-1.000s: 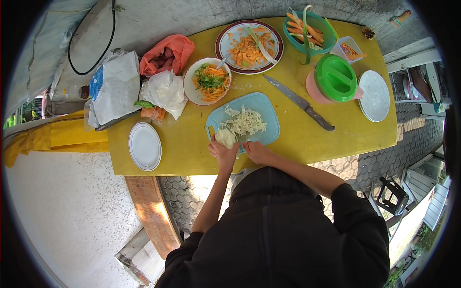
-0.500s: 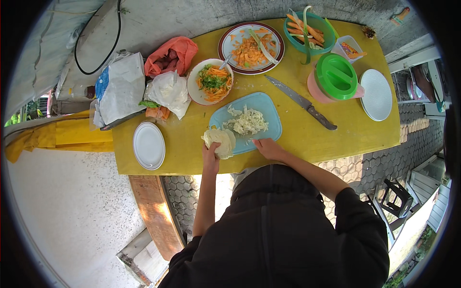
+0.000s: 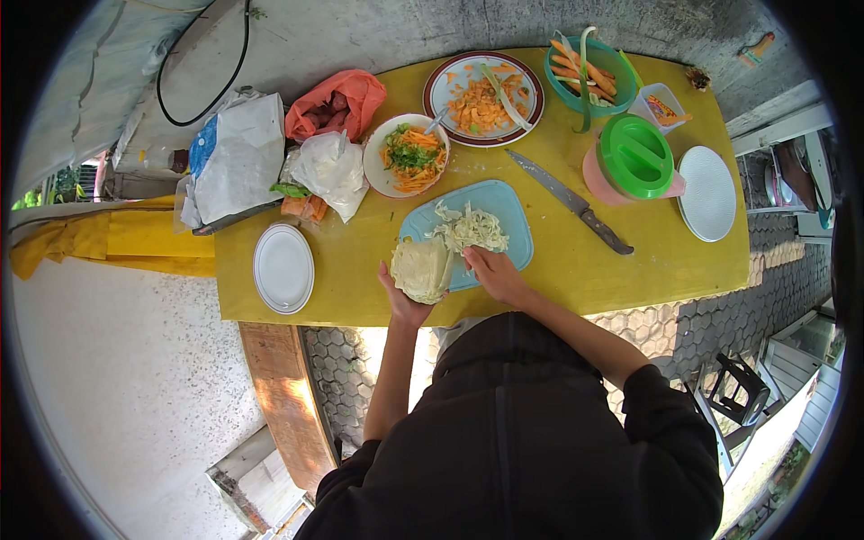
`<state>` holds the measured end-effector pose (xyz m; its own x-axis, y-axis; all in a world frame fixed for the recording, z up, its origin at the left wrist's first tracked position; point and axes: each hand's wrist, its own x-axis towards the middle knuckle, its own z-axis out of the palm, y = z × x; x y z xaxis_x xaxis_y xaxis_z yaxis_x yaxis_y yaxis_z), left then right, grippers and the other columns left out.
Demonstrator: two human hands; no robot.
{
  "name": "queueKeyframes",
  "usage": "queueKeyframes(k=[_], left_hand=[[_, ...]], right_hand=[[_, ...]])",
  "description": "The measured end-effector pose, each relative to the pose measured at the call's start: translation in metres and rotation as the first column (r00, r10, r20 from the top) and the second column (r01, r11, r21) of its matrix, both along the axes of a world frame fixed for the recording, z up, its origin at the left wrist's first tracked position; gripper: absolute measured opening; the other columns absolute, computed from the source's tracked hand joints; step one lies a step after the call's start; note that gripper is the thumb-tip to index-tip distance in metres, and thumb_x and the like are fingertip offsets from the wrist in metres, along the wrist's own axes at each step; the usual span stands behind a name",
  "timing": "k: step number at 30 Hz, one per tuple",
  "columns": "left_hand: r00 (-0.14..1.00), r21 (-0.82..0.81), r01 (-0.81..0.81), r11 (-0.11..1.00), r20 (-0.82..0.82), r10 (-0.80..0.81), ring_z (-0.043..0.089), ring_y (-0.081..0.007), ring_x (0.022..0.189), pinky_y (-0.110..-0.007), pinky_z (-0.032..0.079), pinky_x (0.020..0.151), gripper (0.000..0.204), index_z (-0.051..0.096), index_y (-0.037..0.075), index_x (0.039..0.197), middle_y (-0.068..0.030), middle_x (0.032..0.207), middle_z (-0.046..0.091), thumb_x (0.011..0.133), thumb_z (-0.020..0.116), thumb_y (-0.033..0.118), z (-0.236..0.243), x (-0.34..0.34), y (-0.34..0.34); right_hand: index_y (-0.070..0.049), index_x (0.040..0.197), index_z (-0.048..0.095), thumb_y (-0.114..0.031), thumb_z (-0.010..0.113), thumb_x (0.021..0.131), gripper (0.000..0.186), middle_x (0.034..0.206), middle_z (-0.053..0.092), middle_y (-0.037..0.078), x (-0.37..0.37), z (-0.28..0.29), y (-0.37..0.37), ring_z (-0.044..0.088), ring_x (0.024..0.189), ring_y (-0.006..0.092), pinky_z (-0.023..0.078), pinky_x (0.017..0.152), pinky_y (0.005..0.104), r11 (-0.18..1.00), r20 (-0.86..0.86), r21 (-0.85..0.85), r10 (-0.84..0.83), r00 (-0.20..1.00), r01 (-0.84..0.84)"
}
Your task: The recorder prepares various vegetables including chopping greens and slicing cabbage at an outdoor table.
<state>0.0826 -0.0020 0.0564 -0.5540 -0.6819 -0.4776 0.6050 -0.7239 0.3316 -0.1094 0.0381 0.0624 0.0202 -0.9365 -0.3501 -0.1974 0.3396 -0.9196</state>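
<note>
Cabbage point(image 3: 421, 271), one large pale piece, sits in the left hand point(image 3: 409, 306), whose fingers and thumb clasp it over the seven-to-eight o'clock corner of one blue cutting board point(image 3: 519, 241), hiding that corner. One heap of shredded cabbage point(image 3: 472, 227) lies on the board. The right hand point(image 3: 493, 270) reaches the heap's lower edge from five o'clock; whether its fingers are closed together or grip anything I cannot make out. Around the board, on one yellow table point(image 3: 360, 279), are two bowls: a white bowl point(image 3: 373, 162) of shredded orange and green vegetables near eleven o'clock and a teal bowl point(image 3: 623, 81) of several overlapping carrots toward one. Three spots hold plates: a brown-rimmed plate point(image 3: 439, 94) with orange pieces at twelve, a white plate point(image 3: 284, 268) near nine, and a textured white plate point(image 3: 706, 193) near three. One large knife point(image 3: 571, 200) lies between two and three, with one green-lidded pitcher point(image 3: 637, 153) beyond it and one small tub point(image 3: 641, 108) at two. One red bag point(image 3: 360, 94) and one white plastic bag point(image 3: 330, 171) crowd the side around ten.
</note>
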Motion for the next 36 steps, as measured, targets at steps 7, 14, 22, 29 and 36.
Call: queueKeyframes(k=[7,14,22,29,36], left_hand=[[0.966,0.083,0.166,0.983,-0.213,-0.146,0.053,-0.0283,0.089,-0.039,0.046,0.064,0.056,0.045,0.017,0.12,-0.0066,0.114,0.052,0.081,0.036,0.057,-0.004,-0.013,-0.001],[0.939,0.158,0.245,0.956,-0.283,-0.194,0.053,-0.0338,0.088,-0.033,0.048,0.052,0.06,0.042,0.013,0.122,-0.01,0.114,0.052,0.08,0.038,0.056,-0.019,-0.006,0.0],[0.912,-0.028,0.399,0.917,-0.089,-0.4,0.051,-0.0409,0.102,-0.054,0.049,0.069,0.099,0.032,0.014,0.132,-0.0146,0.126,0.043,0.063,0.019,0.085,0.042,-0.021,0.006],[0.924,-0.364,0.029,0.931,0.366,0.114,0.047,-0.027,0.112,-0.043,0.045,0.087,0.069,0.029,0.009,0.128,-0.0132,0.125,0.042,0.082,0.039,0.06,0.037,-0.038,0.017],[0.936,-0.295,-0.014,0.955,0.332,0.117,0.049,-0.0245,0.107,-0.039,0.046,0.087,0.05,0.028,0.01,0.127,-0.0106,0.116,0.046,0.083,0.052,0.012,0.035,-0.031,0.009]], right_hand=[[-0.004,0.086,0.052,-0.037,0.045,0.088,0.034,0.058,0.051,0.01,0.002,0.018,-0.002,0.053,0.053,0.0236,0.041,0.054,0.0358,0.98,-0.032,-0.193,-0.049,0.998,0.042],[-0.003,0.093,0.054,-0.03,0.067,0.075,0.035,0.068,0.056,0.008,-0.008,0.043,-0.001,0.054,0.059,0.0186,0.042,0.055,0.0302,0.978,-0.18,-0.2,-0.09,0.98,0.053],[-0.001,0.1,0.057,-0.037,0.07,0.072,0.048,0.081,0.058,0.008,-0.017,0.024,0.002,0.056,0.077,0.0152,0.045,0.07,0.0283,0.989,0.167,-0.116,-0.076,0.983,0.096],[0.001,0.096,0.058,-0.036,0.071,0.071,0.046,0.08,0.06,0.007,-0.001,0.026,0.011,0.055,0.076,0.0124,0.045,0.068,0.0272,0.979,0.232,0.096,-0.198,0.952,0.18],[-0.002,0.105,0.054,-0.034,0.061,0.078,0.042,0.073,0.06,0.012,-0.008,0.04,0.007,0.058,0.061,0.0235,0.044,0.056,0.033,0.927,-0.201,-0.369,-0.145,0.969,0.062]])
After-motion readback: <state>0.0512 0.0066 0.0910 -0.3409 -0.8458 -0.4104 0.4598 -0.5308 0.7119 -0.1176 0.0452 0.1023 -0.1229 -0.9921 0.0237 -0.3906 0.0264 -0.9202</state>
